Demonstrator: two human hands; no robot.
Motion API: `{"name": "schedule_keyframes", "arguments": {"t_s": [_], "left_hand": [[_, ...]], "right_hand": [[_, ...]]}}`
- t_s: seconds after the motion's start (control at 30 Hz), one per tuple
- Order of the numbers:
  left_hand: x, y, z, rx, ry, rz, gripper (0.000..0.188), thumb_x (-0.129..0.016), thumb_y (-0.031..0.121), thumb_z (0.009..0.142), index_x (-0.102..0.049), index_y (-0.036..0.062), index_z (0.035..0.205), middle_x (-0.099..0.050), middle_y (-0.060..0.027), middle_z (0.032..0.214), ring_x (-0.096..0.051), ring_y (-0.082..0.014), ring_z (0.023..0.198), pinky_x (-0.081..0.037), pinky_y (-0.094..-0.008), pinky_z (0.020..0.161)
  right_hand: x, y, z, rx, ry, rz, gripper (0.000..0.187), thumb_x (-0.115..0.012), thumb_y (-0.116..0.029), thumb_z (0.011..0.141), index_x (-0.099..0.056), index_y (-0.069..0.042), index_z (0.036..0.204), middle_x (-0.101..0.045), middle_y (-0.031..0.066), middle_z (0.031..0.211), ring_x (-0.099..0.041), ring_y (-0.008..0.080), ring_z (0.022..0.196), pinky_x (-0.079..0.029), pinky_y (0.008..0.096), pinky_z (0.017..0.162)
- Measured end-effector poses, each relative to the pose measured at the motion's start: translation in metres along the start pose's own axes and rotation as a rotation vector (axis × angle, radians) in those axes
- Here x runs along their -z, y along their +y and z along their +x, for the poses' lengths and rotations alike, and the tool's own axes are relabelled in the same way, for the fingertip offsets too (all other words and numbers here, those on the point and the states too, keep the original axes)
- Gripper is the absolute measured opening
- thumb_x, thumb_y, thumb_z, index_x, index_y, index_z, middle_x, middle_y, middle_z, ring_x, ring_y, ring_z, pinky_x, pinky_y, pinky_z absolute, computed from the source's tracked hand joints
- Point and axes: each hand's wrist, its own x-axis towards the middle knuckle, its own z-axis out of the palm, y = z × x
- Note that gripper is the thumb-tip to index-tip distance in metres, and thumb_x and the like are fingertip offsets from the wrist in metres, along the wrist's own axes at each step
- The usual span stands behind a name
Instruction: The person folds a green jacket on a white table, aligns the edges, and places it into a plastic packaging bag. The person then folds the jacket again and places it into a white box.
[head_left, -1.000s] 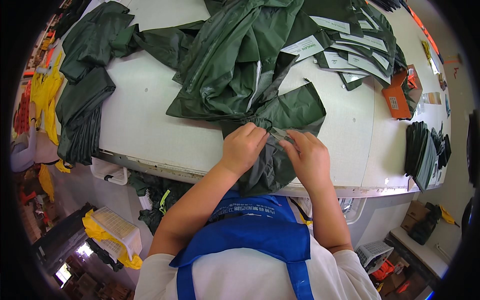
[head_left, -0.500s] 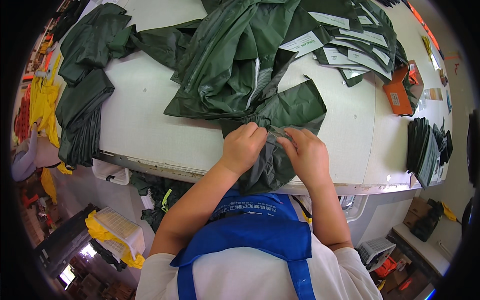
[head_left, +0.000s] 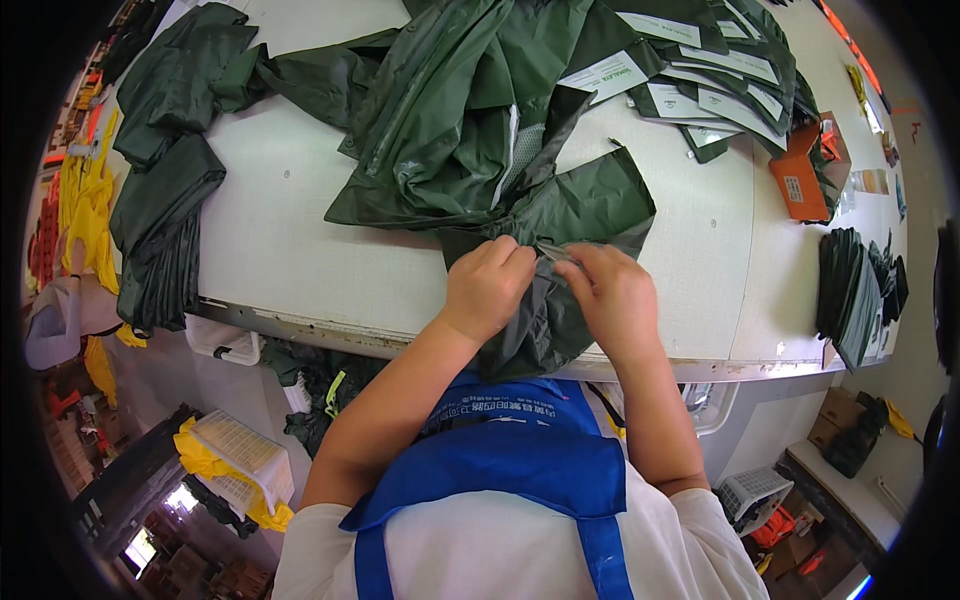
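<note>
A dark green rain jacket [head_left: 450, 130] lies crumpled over the white table, its zip edge and a patch of grey mesh lining [head_left: 524, 150] showing. Its near part hangs over the table edge toward me. My left hand [head_left: 491, 288] is closed, fingertips pinching the gathered fabric. Close beside it, my right hand [head_left: 612, 298] pinches the same fabric between thumb and forefinger. Between the fingertips is a thin, light sliver [head_left: 550, 252], too small to name. A green flap [head_left: 600, 200] of the jacket spreads out just beyond my right hand.
Folded green garments [head_left: 165, 220] are stacked at the left. Green packs with white labels [head_left: 720, 80] pile up at the far right, near an orange box [head_left: 798, 180] and more folded green pieces [head_left: 845, 290]. At far left, another person's arm [head_left: 68, 300] is near yellow garments [head_left: 88, 200].
My right hand has shifted slightly up and its fingers have curled in more. The left hand stays closed on the fabric, almost unmoved. The view has tilted a little.
</note>
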Motion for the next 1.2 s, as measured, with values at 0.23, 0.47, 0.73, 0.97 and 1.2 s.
{"name": "schedule_keyframes", "arguments": {"t_s": [0.23, 0.47, 0.73, 0.97, 1.2], "left_hand": [[-0.013, -0.008, 0.002, 0.248, -0.040, -0.157, 0.031, -0.071, 0.006, 0.077, -0.058, 0.0068, 0.106, -0.054, -0.0102, 0.103, -0.059, -0.0253, 0.073, -0.050, -0.0347, 0.063], [-0.039, -0.019, -0.031, 0.012, -0.348, 0.055, 0.054, -0.067, 0.022, 0.082, -0.049, 0.0146, 0.132, -0.032, -0.0156, 0.146, -0.040, -0.0347, 0.127, -0.032, -0.0467, 0.106], [-0.038, -0.011, -0.044, 0.125, -0.565, 0.162, 0.062, -0.062, 0.044, 0.084, -0.043, 0.0254, 0.140, -0.017, -0.0146, 0.155, -0.014, -0.0353, 0.143, -0.007, -0.0577, 0.113], [-0.030, -0.032, -0.052, 0.350, -0.368, -0.350, 0.056, -0.064, 0.021, 0.082, -0.045, 0.0087, 0.133, -0.043, -0.0175, 0.137, -0.044, -0.0371, 0.123, -0.033, -0.0481, 0.105], [0.013, -0.015, -0.054, 0.067, -0.221, -0.027, 0.053, -0.062, 0.024, 0.084, -0.047, 0.0093, 0.133, -0.042, -0.0119, 0.142, -0.037, -0.0331, 0.132, -0.023, -0.0523, 0.110]], "right_hand": [[-0.008, 0.123, -0.011, -0.487, 0.418, 0.131, 0.030, -0.065, -0.024, 0.089, -0.065, 0.000, 0.106, -0.068, 0.0192, 0.089, -0.066, 0.0283, 0.077, -0.052, 0.0364, 0.070], [-0.001, 0.207, -0.055, -0.346, 0.423, -0.644, 0.057, -0.069, -0.023, 0.086, -0.046, -0.007, 0.135, -0.056, 0.0168, 0.120, -0.058, 0.0321, 0.096, -0.048, 0.0391, 0.083], [-0.034, 0.124, -0.003, -0.662, 0.019, 1.345, 0.051, -0.066, -0.008, 0.084, -0.046, 0.007, 0.129, -0.053, 0.0160, 0.127, -0.058, 0.0187, 0.104, -0.047, 0.0304, 0.089], [-0.047, 0.047, -0.018, 0.476, -0.354, -0.086, 0.038, -0.061, -0.033, 0.088, -0.060, -0.031, 0.126, -0.038, 0.0037, 0.147, -0.025, 0.0351, 0.140, -0.018, 0.0554, 0.112], [-0.058, 0.049, -0.029, 0.555, -0.595, -0.131, 0.039, -0.055, -0.024, 0.091, -0.056, -0.023, 0.130, -0.043, 0.0051, 0.144, -0.030, 0.0290, 0.139, -0.016, 0.0575, 0.112]]}}
